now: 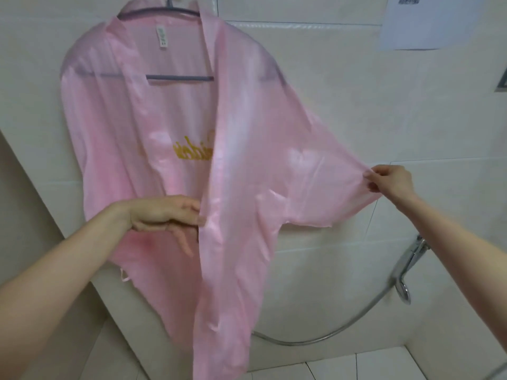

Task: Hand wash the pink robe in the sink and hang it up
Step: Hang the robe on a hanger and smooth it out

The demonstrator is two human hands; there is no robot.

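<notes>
The pink robe [247, 165] hangs on a grey hanger [179, 77] against the tiled wall, its front open and gold lettering showing through from the back panel. My right hand [389, 181] pinches the end of the right sleeve and holds it stretched out to the right. My left hand [164, 215] reaches under the right front panel at its edge; its fingertips are hidden behind the fabric, so its grip is unclear.
A chrome shower head [403, 289] with its hose [329, 337] hangs on the wall at lower right. A white paper sheet [428, 23] is stuck on the wall at upper right. Tiled floor lies below.
</notes>
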